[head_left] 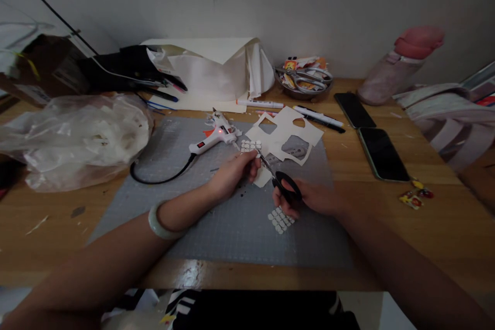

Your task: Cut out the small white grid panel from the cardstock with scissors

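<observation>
My right hand [309,198] grips black-handled scissors [279,178] whose blades point up-left toward my left hand [234,172]. The left hand pinches a small white paper piece [263,178] at the blade tips, above the grey cutting mat [193,216]. A pale bangle [159,223] sits on my left wrist. A sheet of small white round stickers [280,219] lies just below my right hand. A second small sticker sheet [250,145] lies beyond my left hand. Cream card with cut-out holes [284,136] rests behind the scissors.
A white glue gun [214,139] with a black cord lies on the mat's far side. A crumpled plastic bag [77,136] fills the left. Two dark phones [381,152] lie at right, near a pink bottle [398,67]. Markers [319,116] and a metal bowl [303,82] stand behind.
</observation>
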Tool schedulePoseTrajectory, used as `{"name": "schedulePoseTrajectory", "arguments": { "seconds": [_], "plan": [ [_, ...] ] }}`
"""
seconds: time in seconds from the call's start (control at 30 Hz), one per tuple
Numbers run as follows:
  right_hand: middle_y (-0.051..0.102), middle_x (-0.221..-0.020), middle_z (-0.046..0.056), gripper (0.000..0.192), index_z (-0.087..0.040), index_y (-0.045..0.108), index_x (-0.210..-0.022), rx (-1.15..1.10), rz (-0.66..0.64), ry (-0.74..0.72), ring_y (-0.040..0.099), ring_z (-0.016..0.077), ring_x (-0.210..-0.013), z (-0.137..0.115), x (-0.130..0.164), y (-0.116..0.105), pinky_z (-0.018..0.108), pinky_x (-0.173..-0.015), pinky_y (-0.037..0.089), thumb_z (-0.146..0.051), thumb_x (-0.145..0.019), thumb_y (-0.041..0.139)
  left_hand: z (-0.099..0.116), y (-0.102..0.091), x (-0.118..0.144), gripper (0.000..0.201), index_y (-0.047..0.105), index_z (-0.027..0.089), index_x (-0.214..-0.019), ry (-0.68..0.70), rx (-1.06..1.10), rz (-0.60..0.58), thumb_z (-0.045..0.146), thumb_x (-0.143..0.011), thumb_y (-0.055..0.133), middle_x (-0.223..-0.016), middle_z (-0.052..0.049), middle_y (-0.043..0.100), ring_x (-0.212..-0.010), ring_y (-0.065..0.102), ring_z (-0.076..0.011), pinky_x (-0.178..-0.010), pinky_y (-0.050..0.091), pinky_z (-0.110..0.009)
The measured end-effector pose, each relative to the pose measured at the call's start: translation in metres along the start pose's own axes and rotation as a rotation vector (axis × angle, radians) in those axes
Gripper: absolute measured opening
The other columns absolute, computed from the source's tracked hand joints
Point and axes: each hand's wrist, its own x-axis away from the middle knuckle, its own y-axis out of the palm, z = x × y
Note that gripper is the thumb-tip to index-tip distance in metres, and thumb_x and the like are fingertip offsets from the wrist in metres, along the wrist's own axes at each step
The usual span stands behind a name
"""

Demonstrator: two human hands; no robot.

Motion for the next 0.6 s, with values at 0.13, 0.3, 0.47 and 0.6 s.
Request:
{"name": "schedulePoseTrajectory", "arguments": {
  "seconds": [0.13,0.3,0.47,0.6],
  "plan": [
    [0.052,-0.053,-0.002,0.059,-0.016,0.054,-0.078,0.017,0.0,-0.004,0.045,0.0103,-0.047,0.0,0.0,-0.0001,0.026,-0.051,0.036,-0.07,-0.089,0.034,-0.0002,-0.0002,0.0,0.034,0.053,0.02,-0.058,-0.003,0.01,0.006,0.036,-0.087,0.045,-0.05,0.002,0.045,-0.045,0.039,-0.0109,-0.048,0.033,-0.026],
    [0.052,-0.054,-0.002,0.059,-0.016,0.053,-0.08,0.022,-0.008,0.009,0.044,0.0103,-0.048,0.0002,0.0003,-0.0003,0.027,-0.052,0.036,-0.071,-0.089,0.033,0.0013,0.0,0.0005,0.034,0.054,0.02,-0.058,0.0,-0.015,0.001,0.036,-0.086,0.044,-0.05,0.002,0.046,-0.046,0.04,-0.0114,-0.049,0.034,-0.026],
    [0.051,-0.055,-0.002,0.059,-0.016,0.053,-0.08,0.013,-0.017,-0.004,0.043,0.01,-0.049,0.0007,-0.0002,-0.0008,0.026,-0.052,0.037,-0.071,-0.089,0.033,-0.0007,-0.0012,0.0003,0.033,0.055,0.019,-0.06,0.04,-0.027,-0.031,0.036,-0.086,0.044,-0.049,0.002,0.046,-0.046,0.04,-0.0116,-0.049,0.034,-0.026],
    [0.052,-0.053,-0.002,0.061,-0.016,0.053,-0.079,-0.018,-0.006,-0.013,0.045,0.0101,-0.048,0.0019,-0.0014,-0.0008,0.025,-0.05,0.036,-0.074,-0.086,0.036,-0.0055,-0.0035,-0.0007,0.032,0.058,0.019,-0.063,0.085,-0.062,-0.077,0.038,-0.085,0.046,-0.049,0.002,0.047,-0.046,0.041,-0.0115,-0.049,0.032,-0.026]
  ]
}}
